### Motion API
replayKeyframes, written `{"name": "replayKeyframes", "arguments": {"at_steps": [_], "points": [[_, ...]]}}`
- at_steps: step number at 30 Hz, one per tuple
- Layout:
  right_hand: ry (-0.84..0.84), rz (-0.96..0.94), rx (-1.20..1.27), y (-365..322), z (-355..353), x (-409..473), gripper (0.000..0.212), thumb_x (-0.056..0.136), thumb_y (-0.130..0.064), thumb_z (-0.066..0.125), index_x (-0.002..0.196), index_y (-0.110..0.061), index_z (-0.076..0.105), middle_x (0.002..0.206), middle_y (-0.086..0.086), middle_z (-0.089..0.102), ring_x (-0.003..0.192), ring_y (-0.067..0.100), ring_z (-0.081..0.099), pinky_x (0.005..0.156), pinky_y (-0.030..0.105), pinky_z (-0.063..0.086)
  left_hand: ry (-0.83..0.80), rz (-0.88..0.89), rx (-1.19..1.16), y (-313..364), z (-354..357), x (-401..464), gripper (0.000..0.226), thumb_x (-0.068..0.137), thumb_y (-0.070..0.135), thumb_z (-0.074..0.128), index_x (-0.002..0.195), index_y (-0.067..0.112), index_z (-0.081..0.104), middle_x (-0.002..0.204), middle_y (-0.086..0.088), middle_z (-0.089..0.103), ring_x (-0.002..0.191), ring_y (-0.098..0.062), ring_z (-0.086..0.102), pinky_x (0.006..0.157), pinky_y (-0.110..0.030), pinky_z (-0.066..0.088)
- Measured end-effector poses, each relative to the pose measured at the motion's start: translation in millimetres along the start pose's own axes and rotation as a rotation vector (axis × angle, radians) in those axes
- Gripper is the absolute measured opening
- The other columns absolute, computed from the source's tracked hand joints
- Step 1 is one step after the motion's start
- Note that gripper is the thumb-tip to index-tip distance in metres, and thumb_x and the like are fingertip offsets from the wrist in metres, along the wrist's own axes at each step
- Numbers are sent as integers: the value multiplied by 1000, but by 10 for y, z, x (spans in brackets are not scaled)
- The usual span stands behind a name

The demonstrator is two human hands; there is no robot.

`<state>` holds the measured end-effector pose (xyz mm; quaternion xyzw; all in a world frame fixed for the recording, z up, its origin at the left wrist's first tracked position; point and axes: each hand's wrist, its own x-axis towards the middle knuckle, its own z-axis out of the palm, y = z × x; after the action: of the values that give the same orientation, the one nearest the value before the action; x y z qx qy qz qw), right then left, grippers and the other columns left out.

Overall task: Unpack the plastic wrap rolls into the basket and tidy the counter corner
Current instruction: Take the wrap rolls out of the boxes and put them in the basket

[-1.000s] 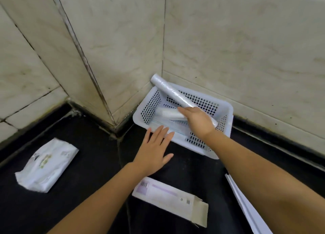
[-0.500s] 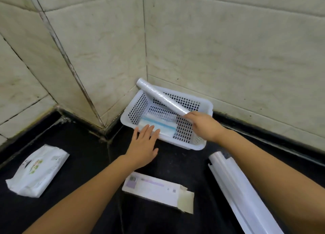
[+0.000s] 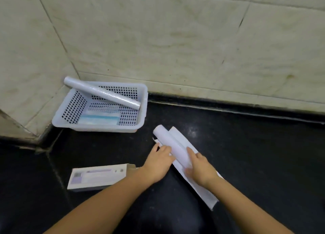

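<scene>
A white perforated basket (image 3: pixel 142 108) sits in the counter corner. One plastic wrap roll (image 3: pixel 102 95) rests slanted across it, its far end over the back-left rim. A blue and white packet (image 3: pixel 98 119) lies flat on the basket floor. To the right, a second white roll (image 3: pixel 169 142) lies in an opened white box (image 3: pixel 202 186) on the black counter. My left hand (image 3: pixel 159 160) touches the roll's left side, fingers curled on it. My right hand (image 3: pixel 198 167) presses on the roll and box from the right.
A flat white and purple carton (image 3: pixel 98 178) with an open end flap lies on the counter near my left forearm. Tiled walls (image 3: pixel 175 40) close the corner behind the basket. The dark counter (image 3: pixel 255 154) stretches to the right.
My right hand let go of the roll in the basket and both hands moved right onto the second roll and its box. The view swung right; the soft white pack left the frame.
</scene>
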<state>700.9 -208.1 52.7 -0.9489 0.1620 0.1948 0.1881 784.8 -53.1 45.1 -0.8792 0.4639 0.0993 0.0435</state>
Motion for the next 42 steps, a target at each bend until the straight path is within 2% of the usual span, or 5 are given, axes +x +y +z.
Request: {"name": "replayKeyframes", "arguments": {"at_steps": [10, 15, 22, 27, 42], "points": [[113, 102, 282, 286, -240, 113, 63, 88, -28, 56, 141, -17, 24, 127, 18, 46, 112, 35, 49, 89, 38, 43, -202, 121, 5, 124, -31, -392, 14, 87, 5, 45, 93, 6, 57, 103, -16, 59, 93, -37, 56, 67, -37, 28], [200, 19, 261, 85, -602, 344, 59, 86, -26, 59, 138, -17, 30, 122, 21, 50, 108, 37, 52, 86, 39, 44, -240, 48, -276, -20, -248, -587, 44, 90, 45, 50, 123, 17, 53, 121, -7, 57, 111, -25, 51, 92, -38, 39], [328, -354, 233, -964, -1145, 764, 65, 83, -28, 61, 140, -23, 30, 124, 13, 53, 106, 31, 53, 78, 36, 44, 463, -401, -354, -1424, -609, -823, 33, 91, 36, 51, 115, 16, 61, 112, -4, 65, 104, -19, 58, 93, -36, 46], [315, -548, 150, -1991, -1181, 1210, 71, 84, -30, 60, 145, -21, 25, 133, 12, 49, 114, 31, 52, 85, 39, 46, 168, -544, -171, -2107, -237, -956, 46, 92, 53, 40, 122, 21, 53, 121, -1, 59, 117, -21, 49, 110, -40, 24], [306, -551, -216, -2948, -319, 2054, 61, 86, -24, 55, 140, -17, 29, 129, 14, 47, 114, 33, 44, 93, 46, 37, 472, -476, -148, -2104, 96, -922, 41, 91, 40, 32, 99, 14, 63, 92, -4, 62, 93, -24, 60, 110, -51, 28]]}}
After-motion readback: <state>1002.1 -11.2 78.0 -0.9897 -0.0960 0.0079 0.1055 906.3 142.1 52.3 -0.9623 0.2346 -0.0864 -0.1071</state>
